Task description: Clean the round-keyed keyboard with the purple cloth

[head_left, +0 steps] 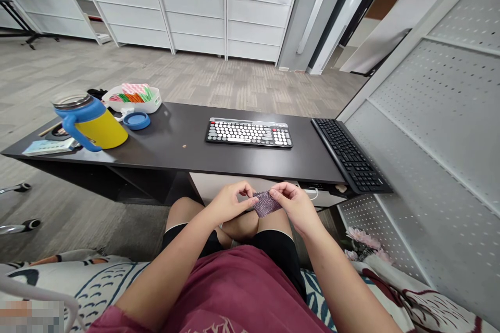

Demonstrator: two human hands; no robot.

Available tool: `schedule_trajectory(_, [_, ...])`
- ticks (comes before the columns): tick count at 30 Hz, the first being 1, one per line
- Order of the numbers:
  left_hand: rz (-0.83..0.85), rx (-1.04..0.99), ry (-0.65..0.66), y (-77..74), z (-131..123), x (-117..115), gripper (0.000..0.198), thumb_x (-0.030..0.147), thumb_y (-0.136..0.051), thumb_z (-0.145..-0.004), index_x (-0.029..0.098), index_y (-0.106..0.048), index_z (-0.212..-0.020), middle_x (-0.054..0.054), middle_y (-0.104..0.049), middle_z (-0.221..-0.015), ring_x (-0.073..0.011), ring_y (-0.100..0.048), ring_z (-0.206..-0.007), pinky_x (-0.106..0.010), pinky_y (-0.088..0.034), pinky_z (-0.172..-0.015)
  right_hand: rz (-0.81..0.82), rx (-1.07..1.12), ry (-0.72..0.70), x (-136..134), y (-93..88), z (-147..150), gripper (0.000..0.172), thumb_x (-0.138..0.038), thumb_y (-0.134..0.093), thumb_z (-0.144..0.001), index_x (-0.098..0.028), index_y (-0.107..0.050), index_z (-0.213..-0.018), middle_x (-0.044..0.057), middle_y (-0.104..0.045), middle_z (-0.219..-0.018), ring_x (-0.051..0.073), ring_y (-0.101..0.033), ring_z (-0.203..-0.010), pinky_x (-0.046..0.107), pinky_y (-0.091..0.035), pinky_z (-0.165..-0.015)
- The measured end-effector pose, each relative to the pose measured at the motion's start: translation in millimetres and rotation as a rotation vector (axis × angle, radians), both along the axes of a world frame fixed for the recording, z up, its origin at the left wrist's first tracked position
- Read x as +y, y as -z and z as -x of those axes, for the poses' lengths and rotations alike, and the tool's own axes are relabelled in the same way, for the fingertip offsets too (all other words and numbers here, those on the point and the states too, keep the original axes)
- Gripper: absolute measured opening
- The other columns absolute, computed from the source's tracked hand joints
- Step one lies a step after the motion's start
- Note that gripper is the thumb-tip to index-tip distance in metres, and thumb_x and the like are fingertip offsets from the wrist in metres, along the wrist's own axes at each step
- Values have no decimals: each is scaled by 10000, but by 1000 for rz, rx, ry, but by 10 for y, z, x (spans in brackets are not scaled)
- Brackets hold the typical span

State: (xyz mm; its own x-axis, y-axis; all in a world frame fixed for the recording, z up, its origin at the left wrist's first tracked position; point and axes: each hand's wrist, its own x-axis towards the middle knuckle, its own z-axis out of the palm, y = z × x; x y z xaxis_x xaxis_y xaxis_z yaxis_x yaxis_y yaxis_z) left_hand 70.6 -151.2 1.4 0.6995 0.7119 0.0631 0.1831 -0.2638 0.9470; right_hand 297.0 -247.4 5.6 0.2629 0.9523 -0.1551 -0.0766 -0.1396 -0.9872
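The left hand (231, 203) and right hand (297, 206) narrowly pinch a zebra-striped piece (266, 206) along its upper edge.

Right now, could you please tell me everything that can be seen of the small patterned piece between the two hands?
The small patterned piece is thin and looks like fabric, with dark, wavy, zebra-like stripes on a paler purple ground. The left hand pinches its left end and the right hand its upper right edge, with the rest hanging below, on the person's side of the dark desk.
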Motion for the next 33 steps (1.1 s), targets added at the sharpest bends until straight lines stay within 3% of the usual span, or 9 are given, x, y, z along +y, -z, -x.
schedule_trajectory(7, [330,-122,-52,132,-48,36,413,460,-863,-915,194,-752,-1210,-74,-844,-982,-236,-782,-956,-376,-572,-938,-17,57,48,-10,-21,47,439,-614,-971,-775,-226,-817,-913,44,-765,-885,199,-653,-828,334,-545,-777])
schedule_trajectory(11, [554,-226,-44,192,-82,18,485,548,-912,-871,168,-818,-1156,-101,-841,-1047,-226,-768,-971,-380,-570,-970,-10,104,99,-6,8,112,450,-620,-987,-743,-236,-813,-899,38,-759,-859,198,-641,-801,324,-536,-730])
schedule_trajectory(14, [702,-274,23,255,-111,-42,459,520,-971,-820,158,-825,-1063,-86,-823,-1013,-194,-744,-921,-348,-566,-932,-10,161,122,8,63,162,458,-628,-990,-733,-241,-806,-896,28,-747,-829,191,-624,-758,315,-519,-680])
schedule_trajectory(18, [713,-289,-23,311,-163,-109,422,540,-959,-832,156,-802,-910,-49,-778,-907,-165,-702,-862,-316,-548,-893,-2,197,139,23,124,193,472,-630,-1007,-713,-243,-807,-894,22,-742,-831,183,-620,-756,307,-512,-681])
schedule_trajectory(23, [711,-298,-129,288,-239,-132,550,691,-888,-836,157,-814,-944,-68,-773,-933,-197,-697,-887,-351,-554,-908,23,247,161,20,147,214,479,-619,-1030,-691,-249,-807,-896,7,-724,-819,166,-600,-737,301,-503,-681])
schedule_trajectory(27, [821,-341,-200,276,-282,-176,645,773,-862,-817,143,-782,-927,-99,-771,-914,-218,-708,-871,-375,-568,-884,30,307,189,23,167,263,505,-616,-1049,-650,-244,-803,-886,12,-738,-841,178,-627,-776,308,-525,-706])
schedule_trajectory(33, [855,-335,-65,308,-267,-233,593,620,-988,-756,137,-798,-1042,-127,-802,-1038,-228,-736,-958,-385,-576,-939,39,356,257,33,232,266,532,-615,-1058,-628,-244,-775,-884,0,-733,-842,172,-630,-767,310,-532,-713])
